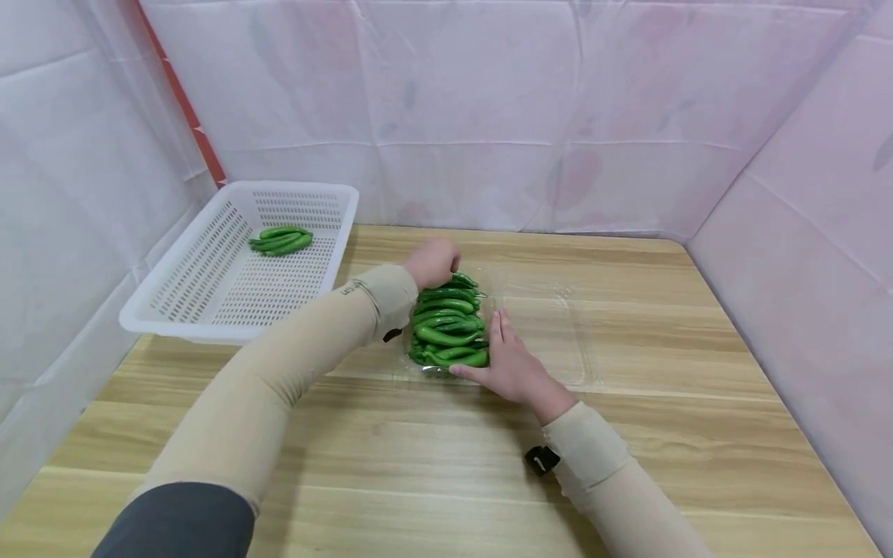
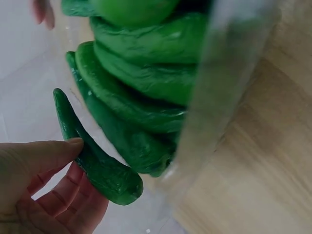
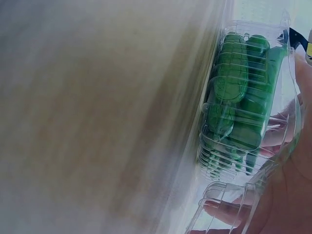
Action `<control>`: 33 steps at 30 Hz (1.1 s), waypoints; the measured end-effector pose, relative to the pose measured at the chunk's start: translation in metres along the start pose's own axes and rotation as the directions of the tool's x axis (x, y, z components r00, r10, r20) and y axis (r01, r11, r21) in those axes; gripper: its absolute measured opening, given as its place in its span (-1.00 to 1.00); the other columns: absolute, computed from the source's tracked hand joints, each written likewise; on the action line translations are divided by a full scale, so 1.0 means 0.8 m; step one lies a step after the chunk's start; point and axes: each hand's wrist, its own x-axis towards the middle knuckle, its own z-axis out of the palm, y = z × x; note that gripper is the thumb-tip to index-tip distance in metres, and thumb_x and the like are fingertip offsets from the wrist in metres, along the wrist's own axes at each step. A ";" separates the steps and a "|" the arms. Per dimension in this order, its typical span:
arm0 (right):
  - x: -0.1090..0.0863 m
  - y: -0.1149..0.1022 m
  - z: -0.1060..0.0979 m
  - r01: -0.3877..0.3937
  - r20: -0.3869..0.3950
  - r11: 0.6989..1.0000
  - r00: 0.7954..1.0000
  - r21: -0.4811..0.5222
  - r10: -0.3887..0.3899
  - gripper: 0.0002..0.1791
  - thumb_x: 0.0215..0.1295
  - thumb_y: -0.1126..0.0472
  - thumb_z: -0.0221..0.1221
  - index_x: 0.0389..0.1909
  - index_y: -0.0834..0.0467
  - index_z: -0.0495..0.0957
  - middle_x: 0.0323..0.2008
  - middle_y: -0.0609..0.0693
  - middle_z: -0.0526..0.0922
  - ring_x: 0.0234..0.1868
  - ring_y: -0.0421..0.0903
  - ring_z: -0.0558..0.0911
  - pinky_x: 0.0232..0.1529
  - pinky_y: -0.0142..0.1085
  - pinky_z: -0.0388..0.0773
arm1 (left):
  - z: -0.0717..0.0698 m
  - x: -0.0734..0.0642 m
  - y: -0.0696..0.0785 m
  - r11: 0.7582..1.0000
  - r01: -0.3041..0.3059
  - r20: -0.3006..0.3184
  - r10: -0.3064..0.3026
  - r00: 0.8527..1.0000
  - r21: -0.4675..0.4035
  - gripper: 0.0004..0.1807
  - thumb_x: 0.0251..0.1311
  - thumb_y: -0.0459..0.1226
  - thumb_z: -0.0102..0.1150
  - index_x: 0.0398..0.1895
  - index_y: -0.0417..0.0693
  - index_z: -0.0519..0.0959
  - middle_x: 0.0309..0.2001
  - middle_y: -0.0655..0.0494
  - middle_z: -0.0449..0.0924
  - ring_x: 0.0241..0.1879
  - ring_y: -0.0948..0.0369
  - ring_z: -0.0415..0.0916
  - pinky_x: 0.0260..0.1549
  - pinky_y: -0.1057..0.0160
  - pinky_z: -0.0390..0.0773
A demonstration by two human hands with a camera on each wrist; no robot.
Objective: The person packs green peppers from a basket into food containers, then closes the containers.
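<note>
In the left wrist view, my left hand pinches a green chili pepper between thumb and fingers. That hand is at the far end of a clear plastic clamshell box, where the head view hides most of the held pepper. Rows of green peppers fill the box, lying crosswise and stacked. My right hand rests against the box's near right corner, its fingers stretched along the right side and the thumb at the front edge. The transparent lid lies folded open to the right.
A white perforated basket stands at the back left with several green peppers inside. The wooden table is bounded by patterned white sheets at the back and sides.
</note>
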 end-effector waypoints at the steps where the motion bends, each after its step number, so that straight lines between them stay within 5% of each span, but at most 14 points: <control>1: 0.000 0.000 0.000 0.000 0.000 1.000 1.000 0.000 0.000 0.36 -0.05 -0.57 -0.03 0.40 0.35 -0.38 0.42 0.27 -0.38 0.38 0.27 -0.10 0.23 0.10 0.16 | 0.002 0.000 0.000 1.000 0.000 0.001 0.000 1.000 0.002 -0.64 0.16 -0.58 -0.18 -0.70 -0.03 0.19 -0.63 0.12 0.07 -0.57 0.20 0.00 -0.51 0.27 0.10; 5: 0.000 -0.001 0.000 -0.005 0.003 1.000 1.000 0.002 0.005 0.37 -0.06 -0.58 -0.03 0.40 0.34 -0.39 0.42 0.26 -0.38 0.38 0.26 -0.11 0.22 0.10 0.17 | 0.008 0.000 -0.001 1.000 0.005 0.008 -0.005 1.000 -0.005 -0.58 0.18 -0.58 -0.20 -0.71 -0.01 0.05 -0.62 0.12 -0.13 -0.58 0.21 -0.16 -0.48 0.25 0.00; 12: -0.001 -0.001 -0.002 -0.012 0.011 1.000 1.000 0.014 0.012 0.37 -0.05 -0.57 -0.03 0.40 0.34 -0.41 0.42 0.26 -0.39 0.39 0.26 -0.14 0.24 0.10 0.13 | 0.009 -0.001 -0.003 0.999 -0.013 0.026 0.012 1.000 0.032 -0.56 0.14 -0.58 -0.15 -0.77 -0.01 0.06 -0.66 0.14 -0.12 -0.61 0.22 -0.17 -0.53 0.26 0.00; 15: -0.002 -0.002 -0.002 -0.010 0.009 1.000 1.000 0.014 0.010 0.37 -0.05 -0.57 -0.02 0.40 0.34 -0.40 0.42 0.26 -0.39 0.38 0.27 -0.13 0.23 0.11 0.14 | 0.008 0.000 -0.005 1.000 -0.013 0.054 0.011 0.998 0.025 -0.61 0.17 -0.57 -0.16 -0.76 -0.10 0.38 -0.68 0.13 0.24 -0.62 0.25 0.13 -0.53 0.33 0.21; 17: -0.003 -0.002 -0.003 -0.009 0.009 1.000 1.000 0.012 0.009 0.37 -0.05 -0.57 -0.02 0.40 0.35 -0.40 0.42 0.27 -0.39 0.38 0.28 -0.13 0.23 0.12 0.15 | 0.003 0.001 -0.007 1.000 -0.005 0.095 0.007 0.995 -0.018 -0.68 0.21 -0.55 -0.19 -0.45 -0.24 0.61 -0.41 0.00 0.56 -0.38 0.19 0.46 -0.31 0.31 0.45; 20: -0.005 -0.002 -0.003 -0.010 0.009 1.000 1.000 0.008 0.010 0.36 -0.04 -0.56 -0.02 0.40 0.35 -0.40 0.42 0.27 -0.39 0.38 0.27 -0.14 0.23 0.12 0.14 | -0.018 -0.001 -0.008 0.994 0.011 0.113 0.001 0.994 -0.105 -0.62 0.23 -0.55 -0.21 0.02 -0.31 0.53 0.06 -0.13 0.52 0.11 0.02 0.41 0.05 0.17 0.43; 26: -0.009 -0.002 -0.005 -0.024 0.011 1.000 1.000 0.012 0.024 0.34 -0.01 -0.52 0.02 0.40 0.34 -0.42 0.42 0.26 -0.42 0.38 0.27 -0.15 0.23 0.12 0.13 | -0.088 -0.015 -0.029 0.985 0.036 0.007 -0.035 0.999 -0.172 -0.66 0.25 -0.50 -0.14 0.06 -0.37 0.47 0.09 -0.23 0.47 0.13 -0.05 0.37 0.11 0.14 0.37; 33: -0.014 0.001 -0.003 -0.027 0.009 1.000 1.000 0.002 0.027 0.34 0.00 -0.52 0.01 0.39 0.35 -0.42 0.42 0.26 -0.42 0.38 0.29 -0.15 0.22 0.13 0.13 | -0.149 -0.043 -0.087 0.990 0.132 -0.058 -0.135 0.989 -0.054 -0.63 0.30 -0.43 -0.18 0.12 -0.40 0.41 0.14 -0.28 0.40 0.16 -0.11 0.32 0.16 0.02 0.29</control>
